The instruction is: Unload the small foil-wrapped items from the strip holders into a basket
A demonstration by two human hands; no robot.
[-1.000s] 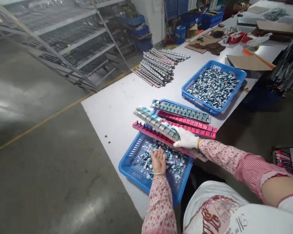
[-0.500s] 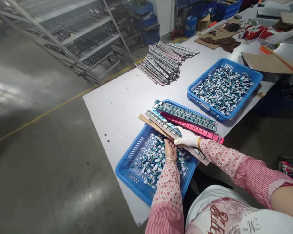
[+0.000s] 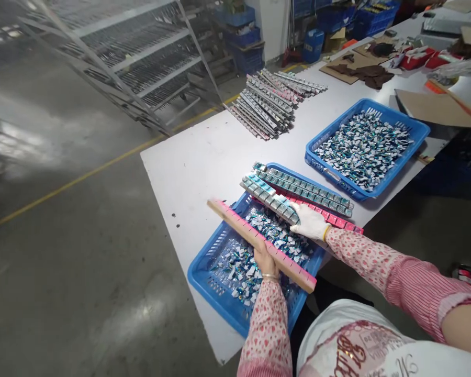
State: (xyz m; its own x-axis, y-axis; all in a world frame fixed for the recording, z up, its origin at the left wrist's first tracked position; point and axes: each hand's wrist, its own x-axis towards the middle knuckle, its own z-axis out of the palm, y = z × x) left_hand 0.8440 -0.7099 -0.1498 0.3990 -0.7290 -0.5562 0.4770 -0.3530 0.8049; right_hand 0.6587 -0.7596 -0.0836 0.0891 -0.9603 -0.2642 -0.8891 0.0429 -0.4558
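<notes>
My bare left hand [image 3: 266, 260] is closed around a long wooden strip [image 3: 235, 225] with a pink, notched top edge. The strip slants over the near blue basket [image 3: 208, 301], which holds many small white and blue-green shiny pieces [image 3: 239, 267]. In a white glove, my right hand [image 3: 311, 222] grips a silver-grey strip [image 3: 265, 195] with light-blue squares along it, at its lower right part. Just behind lie teal patterned strips [image 3: 306, 189] and a red-pink strip [image 3: 339, 220], across the basket's far side. The glove hides part of the red-pink strip.
A second blue basket [image 3: 312, 155] of similar small pieces stands farther right on the white table [image 3: 180, 173]. Several notched strips [image 3: 265, 104] are piled at the table's far edge. Cardboard [image 3: 435, 107] lies beyond. A metal rack [image 3: 153, 63] stands on the floor at the left.
My left hand has drawn the wooden strip away from the silver-grey one, toward me, and its pink edge now shows. The silver-grey strip has turned, showing its squared face. The view has shifted slightly.
</notes>
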